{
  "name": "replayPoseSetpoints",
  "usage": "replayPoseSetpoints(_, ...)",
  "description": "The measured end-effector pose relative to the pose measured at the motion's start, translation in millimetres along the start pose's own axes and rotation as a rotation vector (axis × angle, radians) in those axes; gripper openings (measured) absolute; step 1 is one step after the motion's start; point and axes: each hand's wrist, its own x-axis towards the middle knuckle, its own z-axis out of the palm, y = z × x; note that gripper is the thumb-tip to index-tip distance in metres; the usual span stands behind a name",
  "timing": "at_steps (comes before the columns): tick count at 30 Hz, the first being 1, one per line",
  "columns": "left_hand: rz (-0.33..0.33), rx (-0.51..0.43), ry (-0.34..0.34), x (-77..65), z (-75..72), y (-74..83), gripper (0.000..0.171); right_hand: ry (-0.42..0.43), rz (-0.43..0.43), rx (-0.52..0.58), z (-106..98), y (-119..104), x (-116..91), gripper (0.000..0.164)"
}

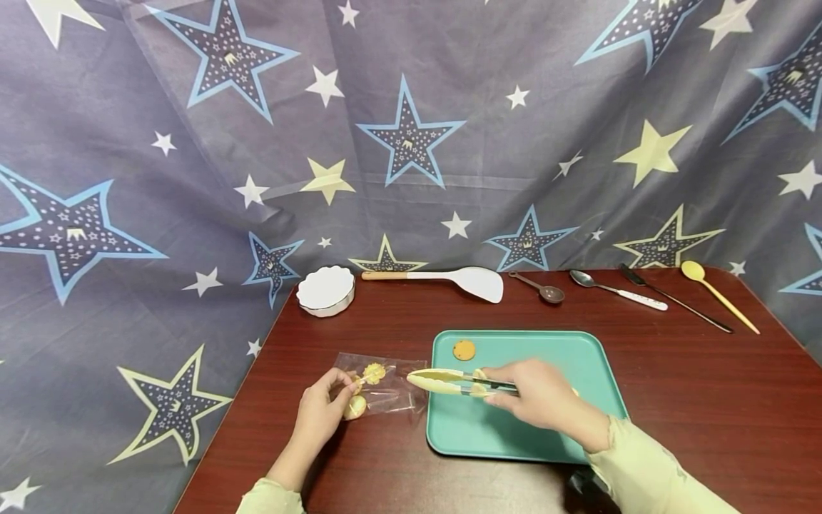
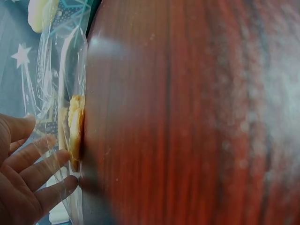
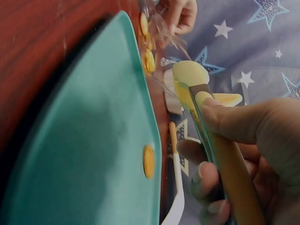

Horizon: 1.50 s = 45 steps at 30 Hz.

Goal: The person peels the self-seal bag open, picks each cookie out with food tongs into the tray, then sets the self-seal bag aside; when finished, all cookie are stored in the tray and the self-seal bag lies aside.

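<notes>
My left hand (image 1: 324, 407) pinches the edge of a clear plastic bag (image 1: 394, 401) lying on the table left of the tray. Several yellow-brown cookies (image 1: 374, 373) are inside the bag, some with scalloped edges. My right hand (image 1: 546, 400) grips a pair of tongs (image 1: 437, 380) with pale yellow tips and metal arms. The tips stand slightly apart above the tray's left rim, pointing toward the bag, with nothing between them. Under the tongs lies a teal tray (image 1: 546, 350), and one round cookie (image 3: 148, 161) rests near its far left corner.
Along the table's back edge lie a white fluted dish (image 1: 326, 291), a white spatula (image 1: 475, 284), a brown measuring spoon (image 1: 551, 294), a metal spoon (image 1: 616, 291), a dark slim utensil (image 1: 681, 303) and a yellow spoon (image 1: 719, 296). Behind them hangs a star-patterned cloth (image 1: 411, 214).
</notes>
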Motion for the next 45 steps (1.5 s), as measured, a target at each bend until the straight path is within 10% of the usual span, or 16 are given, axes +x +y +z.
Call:
replayPoseSetpoints(14, 0.041, 0.049, 0.023, -1.0, -2.3, -3.3, 0.022, -0.026, 0.022, -0.053, 36.3, -20.4, 28.1, 0.044)
replayPoseSetpoints(33, 0.024, 0.074, 0.001, 0.5, -6.7, -2.6, 0.018, -0.077, -0.032, -0.112, 9.3, -9.0, 22.0, 0.046)
replayPoseSetpoints(45, -0.017, -0.013, -0.046, -0.6, -7.6, -6.2, 0.017, -0.049, -0.018, -0.096, 34.2, -18.7, 26.9, 0.048)
